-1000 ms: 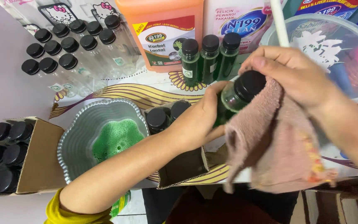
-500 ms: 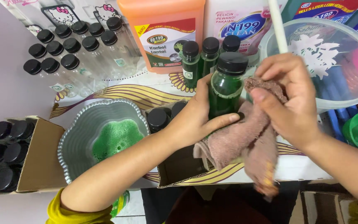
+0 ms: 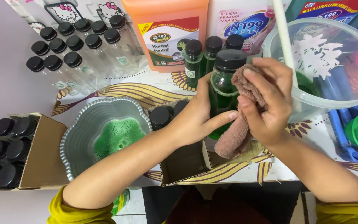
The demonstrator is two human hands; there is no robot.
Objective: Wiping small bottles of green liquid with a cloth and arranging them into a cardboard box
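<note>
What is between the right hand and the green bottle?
A brownish cloth lies between the right hand and the green bottle, pressed against its side. The left hand grips the bottle bare, with nothing between.

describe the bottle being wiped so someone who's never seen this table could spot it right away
Start at the big orange jug at the back of the table and look just in front of it and to the right. There the left hand grips a green-filled bottle with a black cap while the right hand presses a brown cloth to it. Unlike the other green bottles, it is lifted and held.
</note>
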